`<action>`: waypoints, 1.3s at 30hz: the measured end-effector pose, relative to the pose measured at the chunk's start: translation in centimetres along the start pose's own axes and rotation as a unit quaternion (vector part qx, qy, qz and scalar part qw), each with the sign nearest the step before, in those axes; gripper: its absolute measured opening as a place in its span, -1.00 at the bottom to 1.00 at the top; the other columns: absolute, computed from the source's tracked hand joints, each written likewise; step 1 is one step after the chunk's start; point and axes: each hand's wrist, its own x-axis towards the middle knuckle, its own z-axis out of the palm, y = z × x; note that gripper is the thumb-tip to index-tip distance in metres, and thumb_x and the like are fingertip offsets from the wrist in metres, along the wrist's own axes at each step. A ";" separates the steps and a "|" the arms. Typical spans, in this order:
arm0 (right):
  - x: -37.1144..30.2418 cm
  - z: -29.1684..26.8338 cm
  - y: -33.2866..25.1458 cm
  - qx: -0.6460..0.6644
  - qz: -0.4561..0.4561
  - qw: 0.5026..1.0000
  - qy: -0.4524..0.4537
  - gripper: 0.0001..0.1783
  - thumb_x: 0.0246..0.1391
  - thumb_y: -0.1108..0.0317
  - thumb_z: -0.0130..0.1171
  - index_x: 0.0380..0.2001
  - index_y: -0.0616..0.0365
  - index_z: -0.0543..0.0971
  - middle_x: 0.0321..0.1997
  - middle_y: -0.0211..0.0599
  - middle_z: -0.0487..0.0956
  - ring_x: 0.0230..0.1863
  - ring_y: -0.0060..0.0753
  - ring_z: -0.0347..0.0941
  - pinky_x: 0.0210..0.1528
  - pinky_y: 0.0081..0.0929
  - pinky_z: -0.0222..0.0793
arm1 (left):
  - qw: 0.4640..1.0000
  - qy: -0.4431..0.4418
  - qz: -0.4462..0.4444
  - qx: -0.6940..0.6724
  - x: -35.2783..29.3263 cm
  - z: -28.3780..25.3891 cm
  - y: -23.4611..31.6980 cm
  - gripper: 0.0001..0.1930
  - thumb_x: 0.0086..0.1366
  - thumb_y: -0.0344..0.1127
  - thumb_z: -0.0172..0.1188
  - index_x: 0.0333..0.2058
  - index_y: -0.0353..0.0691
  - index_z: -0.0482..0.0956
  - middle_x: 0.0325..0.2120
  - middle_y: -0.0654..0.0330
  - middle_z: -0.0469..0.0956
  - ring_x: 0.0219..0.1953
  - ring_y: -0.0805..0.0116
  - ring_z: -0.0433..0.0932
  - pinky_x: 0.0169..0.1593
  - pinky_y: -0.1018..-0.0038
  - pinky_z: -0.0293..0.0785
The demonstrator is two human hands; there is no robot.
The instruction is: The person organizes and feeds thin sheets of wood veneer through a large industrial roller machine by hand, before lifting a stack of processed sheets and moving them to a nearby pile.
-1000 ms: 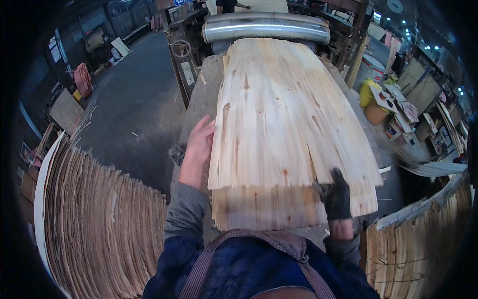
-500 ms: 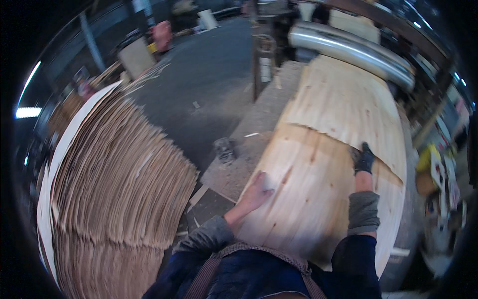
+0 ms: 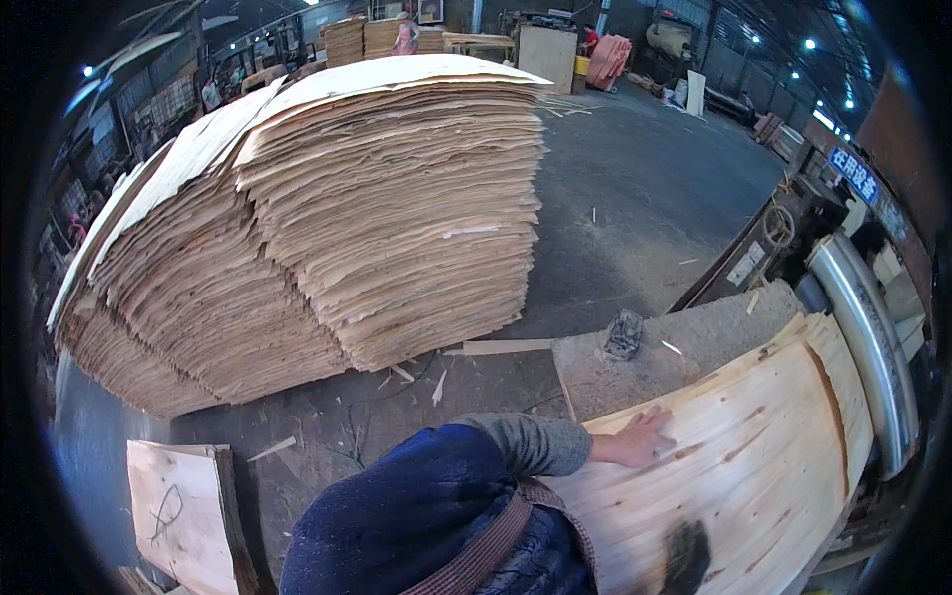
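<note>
- Bare left hand [image 3: 643, 438]: fingers spread, lying on pale, knotted wood veneer sheet [image 3: 759, 446], near its left edge.
- Dark-gloved right hand [image 3: 686, 557]: blurred, over the same sheet; can't tell grip.
- Sheet: on dusty grey bench [image 3: 600, 382], far end near shiny metal cylindrical roller [image 3: 868, 342].

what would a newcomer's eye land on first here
The tall stack of thin wood sheets fills much of the upper left. Lower right, the bare left hand lies on a knotty pale sheet, the blurred, dark-gloved right hand over it. A shiny metal roller sits near the right edge.
</note>
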 end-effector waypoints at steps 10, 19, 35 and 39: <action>-16.8 8.1 12.2 -0.002 -0.059 0.985 0.164 -0.48 0.09 0.04 -0.07 -0.03 0.24 0.35 -0.08 0.01 0.43 -0.11 -0.05 0.42 -0.18 -0.24 0.41 | 0.984 0.025 0.175 -0.025 -0.3 1.6 2.3 -0.53 -0.28 -0.29 0.29 -0.24 -0.09 0.53 0.17 0.03 0.02 0.07 -0.01 0.14 0.03 0.07 0.11; -19.3 8.4 16.4 0.206 -0.077 0.946 0.238 -0.60 0.11 0.11 -0.09 -0.13 0.18 0.44 -0.20 -0.15 0.51 -0.17 -0.13 0.44 -0.10 -0.17 0.37 | 0.895 -0.112 -0.104 -0.418 3.3 -1.6 2.5 -0.52 -0.14 -0.46 0.16 -0.12 -0.31 0.42 -0.20 -0.04 0.42 -0.08 0.12 0.38 0.00 0.33 0.29; -18.0 10.1 15.5 0.206 -0.020 0.923 0.324 -0.68 0.10 0.06 -0.06 -0.40 0.11 0.46 -0.55 -0.38 0.45 -0.48 -0.37 0.40 -0.38 -0.44 0.38 | 0.949 -0.054 -0.098 -0.295 7.6 -3.0 -4.1 -0.69 -0.05 -0.58 0.06 -0.24 -0.40 0.49 -0.49 0.24 0.48 -0.50 0.47 0.45 -0.44 0.53 0.39; -17.5 9.5 16.9 0.248 -0.062 0.931 0.261 -0.70 0.12 0.08 -0.08 -0.52 0.04 0.39 -0.63 -0.50 0.28 -0.56 -0.48 0.23 -0.42 -0.54 0.27 | 0.939 -0.027 -0.066 -0.336 7.5 -6.0 -1.6 -0.68 -0.01 -0.59 0.06 -0.19 -0.43 0.45 -0.44 0.20 0.48 -0.46 0.46 0.45 -0.38 0.53 0.40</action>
